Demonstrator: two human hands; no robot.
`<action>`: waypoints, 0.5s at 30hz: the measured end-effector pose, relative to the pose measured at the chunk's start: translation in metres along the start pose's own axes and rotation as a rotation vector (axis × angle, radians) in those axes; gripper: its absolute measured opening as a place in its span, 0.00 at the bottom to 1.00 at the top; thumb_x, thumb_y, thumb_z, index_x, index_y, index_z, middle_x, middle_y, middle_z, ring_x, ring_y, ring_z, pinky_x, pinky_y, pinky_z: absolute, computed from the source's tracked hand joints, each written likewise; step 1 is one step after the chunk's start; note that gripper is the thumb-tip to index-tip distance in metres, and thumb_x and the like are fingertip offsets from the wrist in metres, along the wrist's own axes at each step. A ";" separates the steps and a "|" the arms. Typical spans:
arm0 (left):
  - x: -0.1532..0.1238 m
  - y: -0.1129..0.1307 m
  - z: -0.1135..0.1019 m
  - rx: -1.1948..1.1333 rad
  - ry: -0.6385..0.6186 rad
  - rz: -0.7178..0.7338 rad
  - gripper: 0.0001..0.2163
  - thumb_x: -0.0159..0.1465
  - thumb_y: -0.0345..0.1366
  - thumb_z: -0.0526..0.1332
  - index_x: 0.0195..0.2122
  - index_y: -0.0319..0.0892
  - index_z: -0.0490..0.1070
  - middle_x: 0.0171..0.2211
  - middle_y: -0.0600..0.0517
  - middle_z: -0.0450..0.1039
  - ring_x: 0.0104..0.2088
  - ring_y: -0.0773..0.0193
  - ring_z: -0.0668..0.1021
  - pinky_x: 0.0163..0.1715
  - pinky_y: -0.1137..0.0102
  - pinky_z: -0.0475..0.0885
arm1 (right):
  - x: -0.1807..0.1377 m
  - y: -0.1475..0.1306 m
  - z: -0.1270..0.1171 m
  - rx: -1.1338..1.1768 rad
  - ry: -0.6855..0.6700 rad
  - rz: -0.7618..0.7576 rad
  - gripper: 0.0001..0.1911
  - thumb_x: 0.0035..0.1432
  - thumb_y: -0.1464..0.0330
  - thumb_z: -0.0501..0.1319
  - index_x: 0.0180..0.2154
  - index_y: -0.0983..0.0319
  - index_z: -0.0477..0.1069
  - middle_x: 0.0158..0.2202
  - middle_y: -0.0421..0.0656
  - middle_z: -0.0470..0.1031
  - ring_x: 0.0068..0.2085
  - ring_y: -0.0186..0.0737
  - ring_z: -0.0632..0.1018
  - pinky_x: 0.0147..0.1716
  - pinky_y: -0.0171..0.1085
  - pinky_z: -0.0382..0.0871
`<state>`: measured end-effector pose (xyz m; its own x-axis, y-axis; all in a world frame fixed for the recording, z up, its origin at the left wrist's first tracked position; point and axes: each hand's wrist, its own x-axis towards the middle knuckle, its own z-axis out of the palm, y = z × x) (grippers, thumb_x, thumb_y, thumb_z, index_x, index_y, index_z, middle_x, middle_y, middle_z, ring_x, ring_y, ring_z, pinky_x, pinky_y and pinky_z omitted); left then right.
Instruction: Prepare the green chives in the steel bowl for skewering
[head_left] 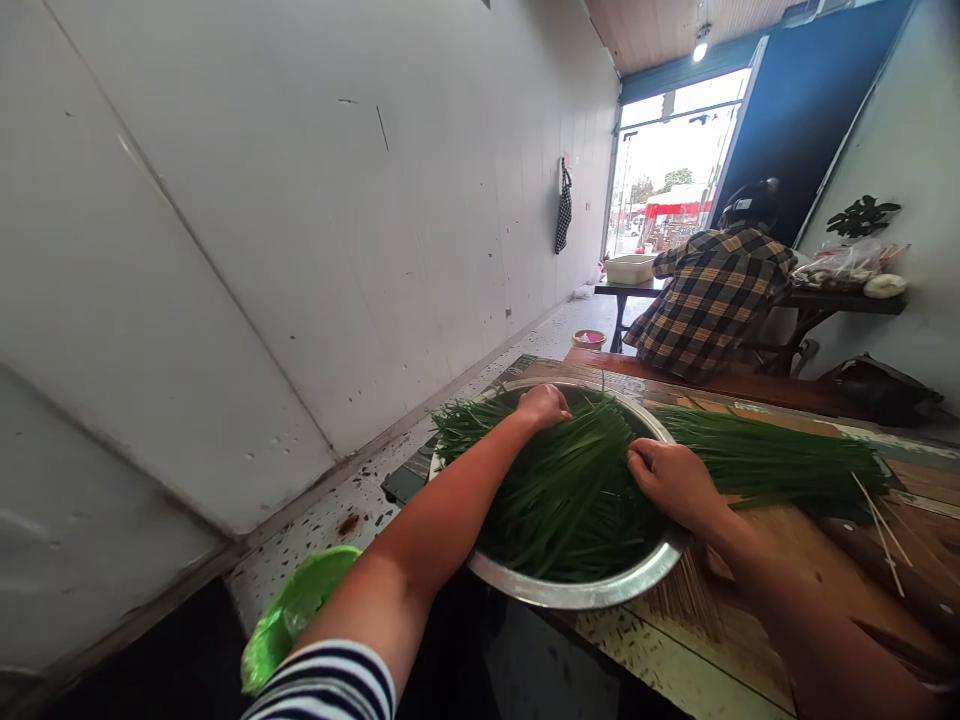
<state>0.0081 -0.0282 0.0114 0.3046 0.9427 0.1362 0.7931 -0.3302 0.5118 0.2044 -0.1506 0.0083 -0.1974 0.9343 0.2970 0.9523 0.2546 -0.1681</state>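
Observation:
A wide metal bowl full of long green garlic chives stands in front of me. My left hand is closed on chives at the far side of the bowl, its fingertips partly hidden among the leaves. Over the right part of the bowl, my right hand is closed in a pinch by the chives; what lies between its fingers I cannot make out. To the right, a long bundle of chives lies on the table. Thin bamboo skewers lie beside the bowl, partly under my right forearm.
Loose skewers lie on the wooden table at the right. A green-lined bin stands on the floor at left, by the white wall. Ahead, a person in a plaid shirt sits at another table with a white tub.

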 end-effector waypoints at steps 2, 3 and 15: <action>-0.001 0.001 -0.001 -0.008 -0.029 0.012 0.03 0.47 0.30 0.65 0.24 0.41 0.78 0.23 0.52 0.75 0.26 0.67 0.73 0.31 0.75 0.69 | 0.000 0.000 0.000 0.001 0.002 -0.005 0.16 0.58 0.66 0.48 0.27 0.60 0.72 0.26 0.43 0.77 0.27 0.36 0.73 0.26 0.35 0.51; -0.002 0.002 -0.002 -0.007 -0.029 0.006 0.04 0.48 0.30 0.64 0.25 0.40 0.78 0.24 0.51 0.75 0.26 0.67 0.73 0.31 0.75 0.69 | 0.000 0.000 0.000 0.003 0.002 -0.007 0.16 0.58 0.66 0.47 0.27 0.60 0.71 0.26 0.43 0.77 0.27 0.36 0.73 0.26 0.35 0.51; 0.004 -0.007 0.005 -0.336 0.116 -0.091 0.11 0.53 0.32 0.60 0.36 0.35 0.77 0.28 0.48 0.77 0.28 0.67 0.75 0.31 0.74 0.70 | 0.000 -0.002 -0.002 0.004 -0.011 0.000 0.16 0.58 0.66 0.47 0.25 0.60 0.70 0.25 0.42 0.75 0.26 0.35 0.72 0.26 0.35 0.50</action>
<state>0.0059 -0.0227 0.0041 0.1638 0.9729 0.1632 0.5908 -0.2292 0.7736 0.2028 -0.1522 0.0106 -0.2004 0.9368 0.2868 0.9513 0.2561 -0.1717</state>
